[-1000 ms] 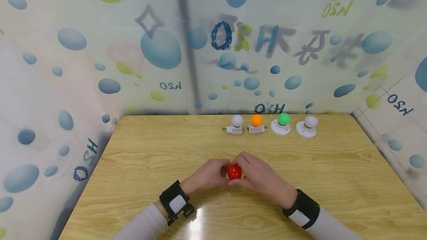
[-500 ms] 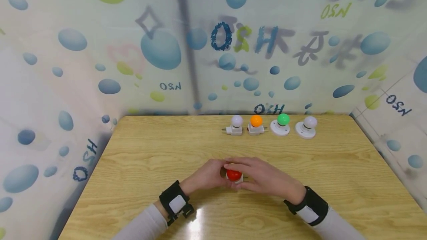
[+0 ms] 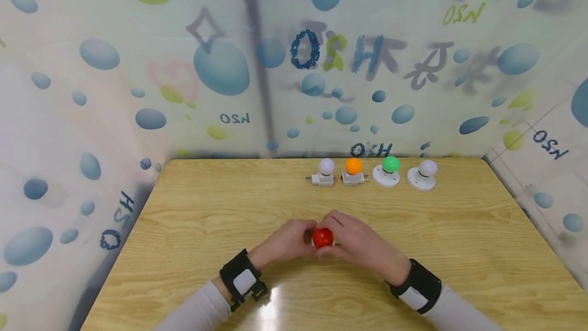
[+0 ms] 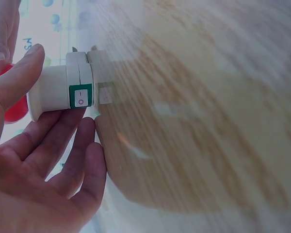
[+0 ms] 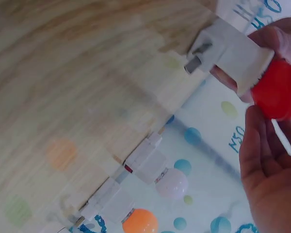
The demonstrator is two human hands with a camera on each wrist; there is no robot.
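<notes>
A red light bulb [image 3: 323, 237] sits upright in a white plug-in lamp socket [image 4: 53, 90] at the table's middle. The left hand [image 3: 289, 240] holds the socket from the left, its thumb near the collar and its fingers along the other side in the left wrist view. From the right, the right hand [image 3: 358, 243] pinches the bulb between thumb and fingers. The socket carries a green-framed switch [image 4: 81, 96] on its side, and its metal prongs [image 5: 196, 60] point toward the right hand's side. The socket's base stands right at the tabletop.
Along the table's [image 3: 206, 208] back edge stand several bulbs in holders. A white bulb [image 3: 326, 166] and an orange bulb [image 3: 353, 166] sit in plug-in sockets. A green bulb [image 3: 391, 164] and another white bulb [image 3: 428, 168] stand on round bases. A patterned curtain [image 3: 294, 106] hangs behind.
Half a second ago the right hand's fingers were loosened and stretched over the bulb; now they have closed round it again, as a second ago. The left hand has stayed in place.
</notes>
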